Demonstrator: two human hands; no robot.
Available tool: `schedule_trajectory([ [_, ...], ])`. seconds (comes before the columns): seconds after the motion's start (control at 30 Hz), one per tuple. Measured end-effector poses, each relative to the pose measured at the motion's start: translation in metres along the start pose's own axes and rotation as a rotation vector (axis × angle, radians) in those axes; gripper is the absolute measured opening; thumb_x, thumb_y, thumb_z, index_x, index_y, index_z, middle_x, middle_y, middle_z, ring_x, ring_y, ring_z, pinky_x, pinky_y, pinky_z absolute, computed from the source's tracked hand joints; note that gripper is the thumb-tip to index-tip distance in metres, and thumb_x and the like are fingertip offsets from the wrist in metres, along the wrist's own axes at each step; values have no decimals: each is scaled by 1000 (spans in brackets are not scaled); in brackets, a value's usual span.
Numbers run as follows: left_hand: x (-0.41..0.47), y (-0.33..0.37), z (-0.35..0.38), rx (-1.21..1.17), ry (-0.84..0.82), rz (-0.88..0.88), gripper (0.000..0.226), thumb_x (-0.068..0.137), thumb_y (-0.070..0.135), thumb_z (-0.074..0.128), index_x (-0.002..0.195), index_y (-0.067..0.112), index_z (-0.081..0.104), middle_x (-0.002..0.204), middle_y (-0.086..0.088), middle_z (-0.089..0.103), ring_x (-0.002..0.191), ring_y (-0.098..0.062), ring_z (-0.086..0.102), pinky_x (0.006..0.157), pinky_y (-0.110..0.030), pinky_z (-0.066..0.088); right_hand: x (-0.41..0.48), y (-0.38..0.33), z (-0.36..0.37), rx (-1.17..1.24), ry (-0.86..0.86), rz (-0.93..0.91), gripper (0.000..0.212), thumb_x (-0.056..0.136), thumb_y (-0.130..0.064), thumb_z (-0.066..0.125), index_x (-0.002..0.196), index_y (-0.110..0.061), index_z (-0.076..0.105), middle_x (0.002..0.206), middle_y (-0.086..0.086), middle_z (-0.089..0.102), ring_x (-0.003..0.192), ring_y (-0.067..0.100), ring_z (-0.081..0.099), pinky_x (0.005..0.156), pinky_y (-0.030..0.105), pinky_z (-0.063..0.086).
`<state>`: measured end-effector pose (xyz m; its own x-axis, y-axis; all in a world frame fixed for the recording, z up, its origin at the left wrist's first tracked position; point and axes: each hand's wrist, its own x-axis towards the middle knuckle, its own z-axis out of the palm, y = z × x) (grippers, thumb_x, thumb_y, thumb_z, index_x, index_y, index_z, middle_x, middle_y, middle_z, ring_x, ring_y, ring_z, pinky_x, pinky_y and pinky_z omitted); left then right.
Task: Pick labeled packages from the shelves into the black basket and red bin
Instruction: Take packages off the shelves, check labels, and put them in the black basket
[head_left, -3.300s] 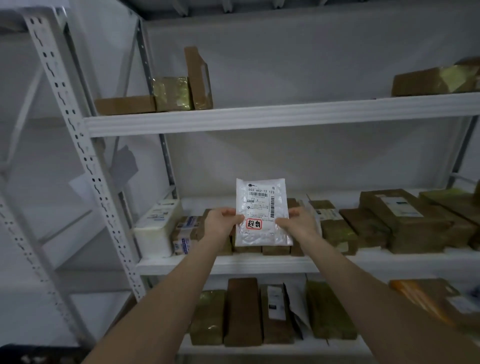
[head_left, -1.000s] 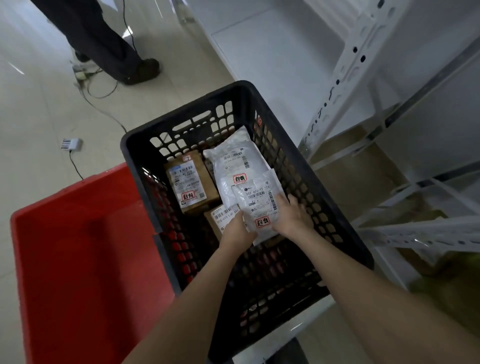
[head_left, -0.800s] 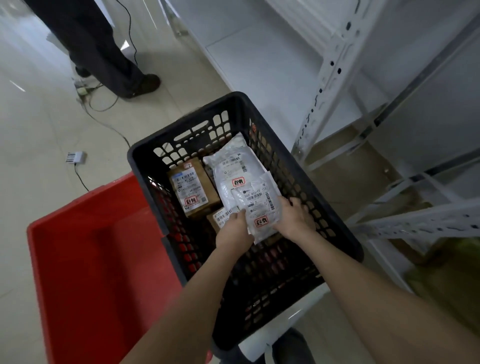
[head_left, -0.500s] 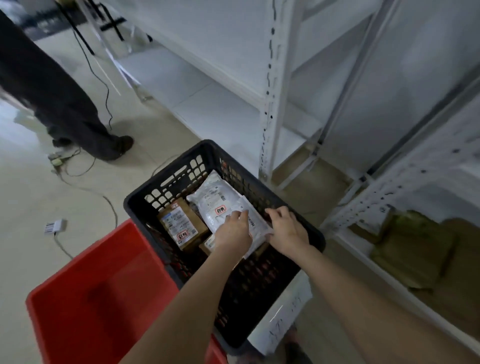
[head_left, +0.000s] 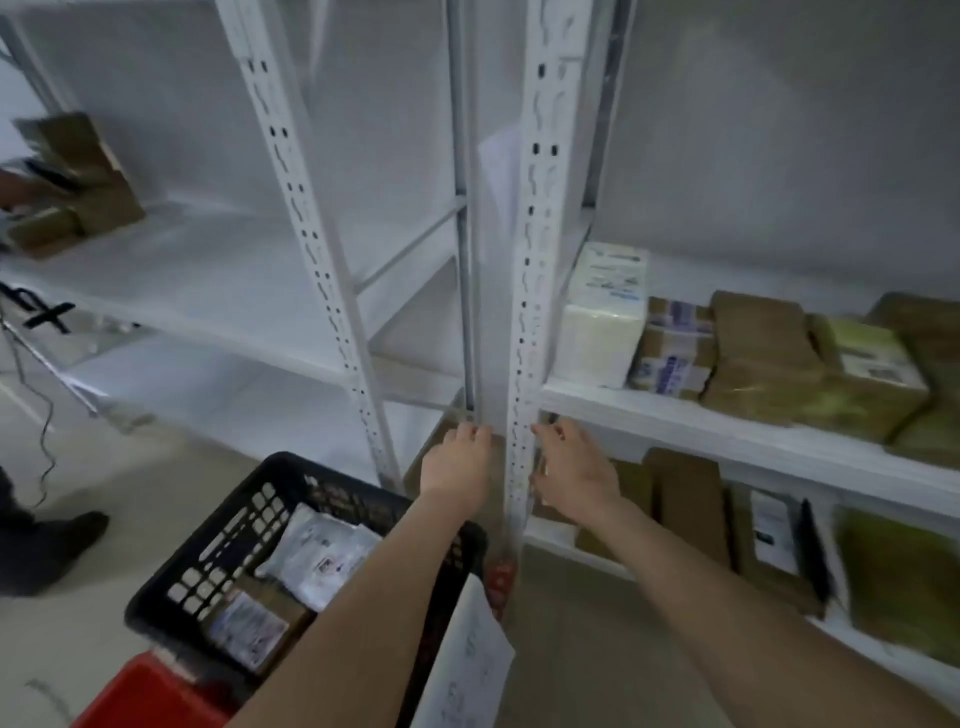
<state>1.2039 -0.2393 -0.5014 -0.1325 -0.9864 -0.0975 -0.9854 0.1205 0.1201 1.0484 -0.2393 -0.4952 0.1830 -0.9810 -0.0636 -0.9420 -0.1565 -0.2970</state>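
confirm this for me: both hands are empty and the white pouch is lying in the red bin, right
Not quite. The head view shows the white pouch lying in the black basket, not in the red bin. The rest holds: the left hand and the right hand are both empty.

The black basket (head_left: 208, 582), slot-walled, sits at lower left and holds a white labeled pouch (head_left: 322, 556) lying flat beside a brown labeled box (head_left: 254, 626). A corner of the red bin (head_left: 150, 696) shows below it. A white package (head_left: 602, 317) and brown parcels (head_left: 763, 353) line the right shelf (head_left: 727, 421)
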Motion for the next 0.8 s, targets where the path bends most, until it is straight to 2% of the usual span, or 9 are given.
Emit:
schedule_trajectory([
  [0.17, -3, 102, -56, -6, 114, 112, 61, 88, 21, 59, 141, 16, 30, 138, -8, 39, 124, -27, 45, 94, -40, 46, -45, 58, -87, -31, 164, 73, 59, 89, -28, 61, 141, -25, 34, 139, 3, 35, 123, 24, 41, 95, 38, 44],
  [0.4, -32, 222, -126, 26, 346, 272, 56, 86, 24, 59, 136, 16, 38, 132, -7, 45, 118, -26, 48, 83, -37, 47, -114, 125, -181, -79, 347, 101, 60, 86, -28, 64, 139, -22, 37, 132, 7, 39, 119, 25, 44, 93, 36, 44],
  [0.6, -47, 294, -185, 61, 484, 381, 61, 87, 26, 62, 140, 18, 34, 136, -6, 43, 119, -27, 49, 85, -38, 46, -154, 163, -255, -105, 488, 135, 60, 87, -19, 60, 141, -25, 36, 137, 5, 39, 124, 26, 40, 93, 38, 44],
  [0.8, -46, 339, -254, 40, 694, 473, 53, 92, 27, 53, 141, 20, 35, 136, -3, 44, 119, -22, 48, 77, -36, 48, -163, 181, -332, -83, 666, 132, 55, 91, -33, 58, 141, -26, 36, 136, 3, 38, 124, 24, 39, 96, 38, 43],
])
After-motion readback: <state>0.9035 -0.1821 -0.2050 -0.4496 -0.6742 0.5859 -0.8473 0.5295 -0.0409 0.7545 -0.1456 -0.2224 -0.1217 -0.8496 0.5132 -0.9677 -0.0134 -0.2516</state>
